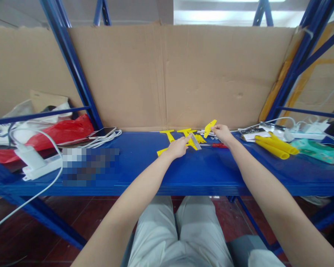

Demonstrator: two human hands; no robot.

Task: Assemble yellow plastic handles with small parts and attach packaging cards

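Note:
My left hand (178, 147) is closed around a yellow-handled scraper (161, 151). The handle's end sticks out to the left of the hand, and a grey metal blade (195, 142) shows at its right. In my right hand (222, 133), a small flat yellow plastic piece (210, 128) is pinched between the fingertips, raised above the tabletop and apart from the scraper. Behind my left hand lie a yellow T-shaped handle (168, 135) and another yellow T-shaped piece (186, 131). Several small yellow pieces (200, 139) lie between the hands. A red-handled screwdriver (219, 145) rests below my right hand.
The blue tabletop (144, 170) backs onto a cardboard panel (122, 78). On the right are yellow rolled sheets (275, 146) and a green packet (317, 150). On the left are a phone (104, 132), coiled white cables (107, 140), a red bag (58, 133) and a power strip (41, 167).

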